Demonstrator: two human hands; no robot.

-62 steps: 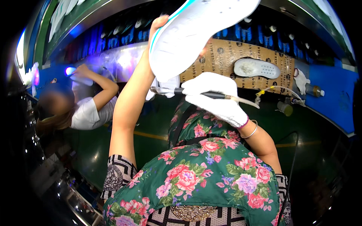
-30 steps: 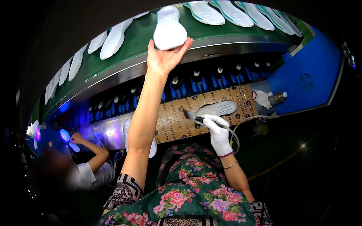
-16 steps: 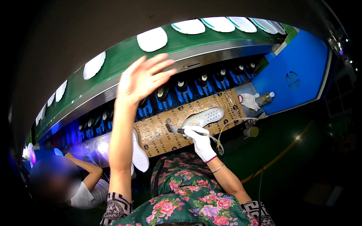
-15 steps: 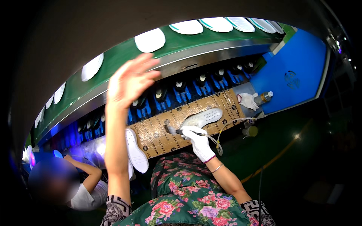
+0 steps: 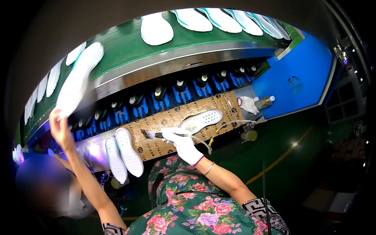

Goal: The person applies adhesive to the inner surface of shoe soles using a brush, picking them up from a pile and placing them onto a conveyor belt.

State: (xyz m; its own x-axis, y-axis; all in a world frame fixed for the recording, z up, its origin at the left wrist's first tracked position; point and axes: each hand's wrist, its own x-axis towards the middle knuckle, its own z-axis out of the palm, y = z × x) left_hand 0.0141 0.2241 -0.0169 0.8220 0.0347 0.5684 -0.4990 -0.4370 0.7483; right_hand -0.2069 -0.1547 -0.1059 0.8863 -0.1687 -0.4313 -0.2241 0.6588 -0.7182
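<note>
My bare left hand [image 5: 62,131], stretched out at the far left, pinches the near end of a white shoe sole [image 5: 80,80]. That sole is raised over the edge of the green conveyor belt and slightly smeared by motion. My right hand [image 5: 183,145], in a white glove, grips a brush [image 5: 156,135] with a dark handle and pale bristles, a thin hose running from it. Just beyond the glove, a perforated white sole [image 5: 201,120] lies on the cardboard-covered ledge [image 5: 156,150]. A second pair of white soles [image 5: 129,152] rests side by side at the ledge's left part.
More white soles [image 5: 156,29] lie along the green belt [image 5: 121,53]. Blue clamps [image 5: 161,102] line the space under it. A bottle [image 5: 266,102] and a white cloth [image 5: 248,104] sit by a blue panel [image 5: 293,78]. Another person [image 5: 58,188] is close at left.
My left hand has swung left and down from the belt's front and now holds a sole. My right hand and the brush have shifted a little left in the picture as the view moved.
</note>
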